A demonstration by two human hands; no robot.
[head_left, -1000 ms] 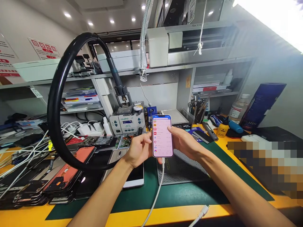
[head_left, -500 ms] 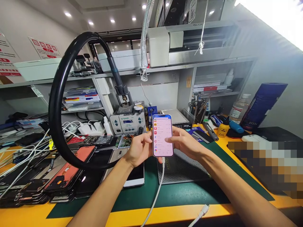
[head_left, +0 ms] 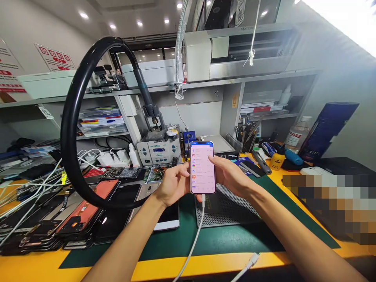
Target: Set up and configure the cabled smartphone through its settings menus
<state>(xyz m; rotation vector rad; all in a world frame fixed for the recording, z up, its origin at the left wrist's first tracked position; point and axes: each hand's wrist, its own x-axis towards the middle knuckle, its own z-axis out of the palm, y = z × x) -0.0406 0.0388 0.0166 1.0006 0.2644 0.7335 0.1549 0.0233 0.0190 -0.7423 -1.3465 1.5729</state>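
A smartphone is held upright at the centre, its lit screen showing a list with small colourful icons. My left hand grips it from the left side, with a fingertip showing under its bottom edge. My right hand is at the right edge, its thumb over the upper right of the screen and its other fingers mostly hidden behind the phone. A white charging cable runs from the phone's bottom down past the table edge. Below the phone lies a perforated grey plate on a green mat.
Stacked phone screens and parts cover the left side. A thick black flexible arm loops up beside a grey soldering station. A yellow bottle and tools stand at right. A loose white cable end lies near the front edge.
My right thumb has moved up the screen, and the list has scrolled upward. My left hand and the phone have stayed nearly in place.
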